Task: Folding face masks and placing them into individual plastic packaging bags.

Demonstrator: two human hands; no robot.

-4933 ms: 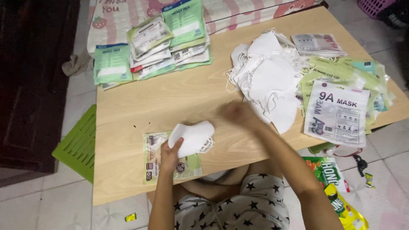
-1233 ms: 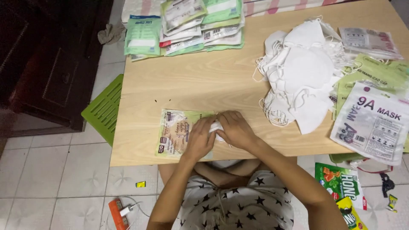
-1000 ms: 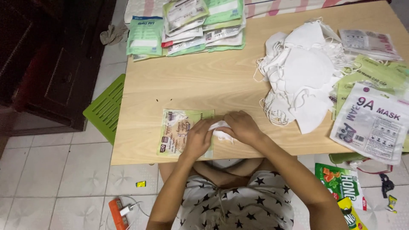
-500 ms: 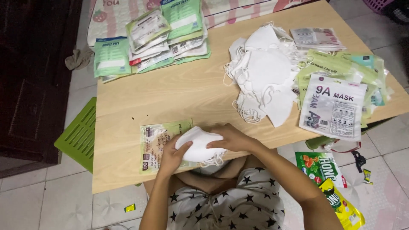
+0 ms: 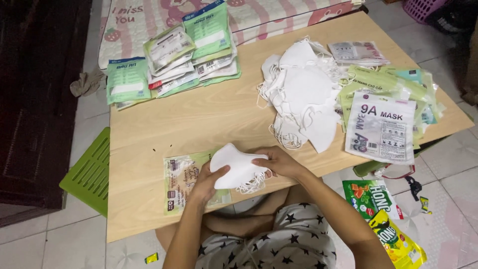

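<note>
white folded masks [image 5: 238, 168] sit pinched between both hands just above the near edge of the wooden table [image 5: 199, 119]. left hand [image 5: 209, 183] has its fingers closed on the lower left side, thumb on top; right hand [image 5: 280, 162] has its fingers clamped on the right end, where the ear loops dangle. under the left hand lies a flat green pouch [image 5: 181, 182]. a loose heap of white masks [image 5: 301, 97] rests further back, with stacked packets [image 5: 174, 52] at the far left corner.
</note>
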